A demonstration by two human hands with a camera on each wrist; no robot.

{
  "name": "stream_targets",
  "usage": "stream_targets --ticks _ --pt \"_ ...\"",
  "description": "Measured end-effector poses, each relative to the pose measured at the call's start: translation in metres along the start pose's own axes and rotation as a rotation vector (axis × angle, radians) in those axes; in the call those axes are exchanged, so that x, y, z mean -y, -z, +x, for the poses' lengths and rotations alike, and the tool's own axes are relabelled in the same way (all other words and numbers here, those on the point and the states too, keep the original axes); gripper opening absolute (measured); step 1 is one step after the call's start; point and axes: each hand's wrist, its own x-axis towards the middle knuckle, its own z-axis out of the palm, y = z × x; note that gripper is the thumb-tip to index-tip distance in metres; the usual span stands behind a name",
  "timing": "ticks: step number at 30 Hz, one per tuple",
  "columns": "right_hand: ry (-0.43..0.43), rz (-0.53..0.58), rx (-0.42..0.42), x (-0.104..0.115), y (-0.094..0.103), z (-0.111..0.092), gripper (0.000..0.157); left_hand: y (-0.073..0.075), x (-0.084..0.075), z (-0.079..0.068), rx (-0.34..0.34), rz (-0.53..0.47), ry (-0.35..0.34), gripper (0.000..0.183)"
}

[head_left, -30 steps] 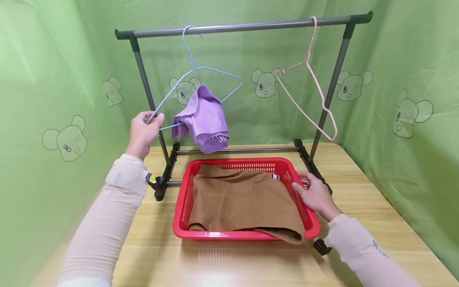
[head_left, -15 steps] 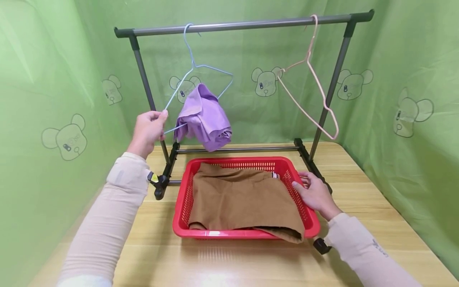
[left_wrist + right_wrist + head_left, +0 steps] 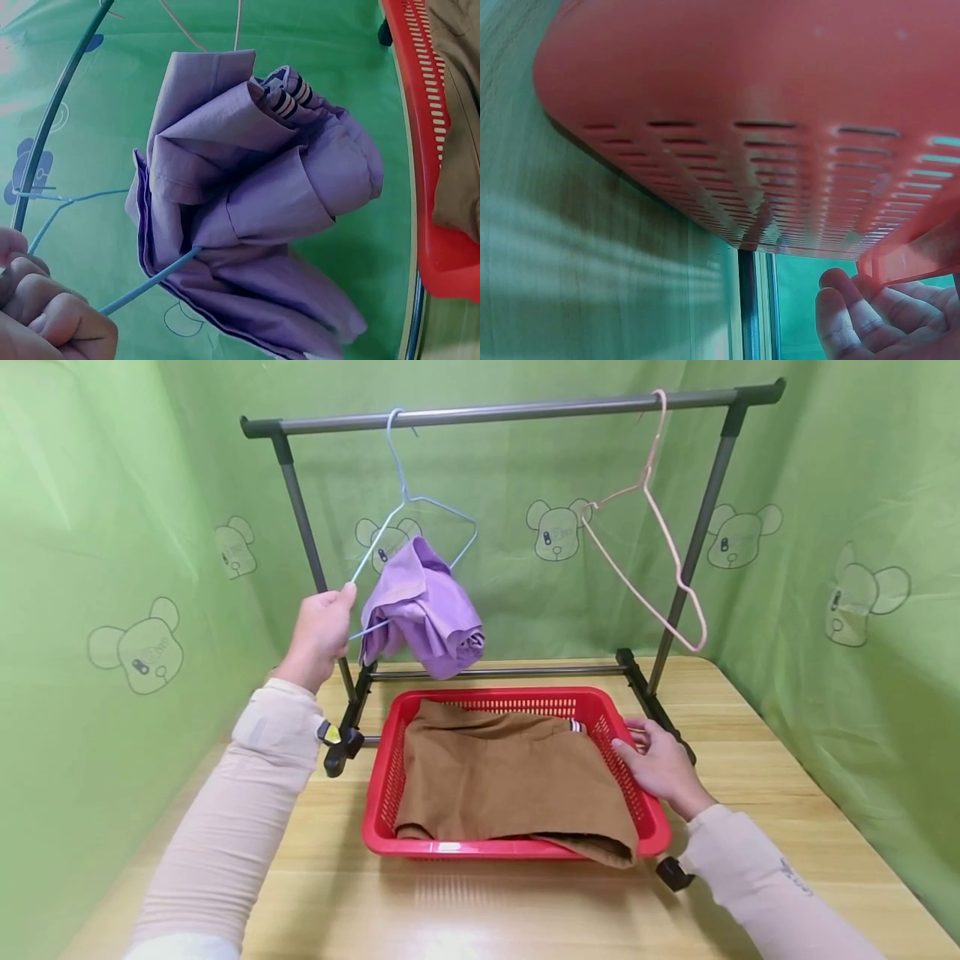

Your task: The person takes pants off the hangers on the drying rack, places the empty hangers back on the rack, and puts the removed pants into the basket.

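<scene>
My left hand [image 3: 322, 627] grips the left end of a light blue wire hanger [image 3: 377, 545], which hooks over the rack's top bar. Over the hanger's bottom wire hangs a bunched purple garment [image 3: 427, 610]; the left wrist view shows a dark-and-white striped edge inside its folds. Lower right, my right hand [image 3: 663, 768] holds the right rim of a red plastic basket [image 3: 480, 850], thumb over the rim and fingers on the outside below it. A folded brown garment [image 3: 510, 777] lies in the basket, one corner over the front rim.
A pink wire hanger [image 3: 690, 602] hangs bare at the right of the metal rack's top bar [image 3: 510, 415]. The rack's dark feet stand on the wooden table [image 3: 315, 877] around the basket. Green bear-printed cloth [image 3: 495, 593] encloses the back and sides.
My left hand has moved right, its fingers closing more around the hanger's end. The blue hanger has turned, its far end swinging left, and the purple garment tilts. Right hand and basket stay put.
</scene>
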Motion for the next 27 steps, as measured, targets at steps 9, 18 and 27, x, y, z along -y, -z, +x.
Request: stream_targets --ticks 9,18,27 --pt "0.008 0.003 0.001 0.0 0.0002 -0.0014 0.053 -0.0059 -0.0029 -0.0038 -0.092 -0.07 -0.016 0.041" --pt "-0.009 0.015 0.008 0.0022 0.0003 -0.0019 0.053 -0.0075 -0.0011 -0.003 -0.153 -0.108 -0.045 0.043" --pt "-0.016 0.031 0.008 0.0036 -0.0001 -0.0019 0.054 -0.0086 -0.0005 -0.0034 -0.174 -0.137 -0.069 0.043"
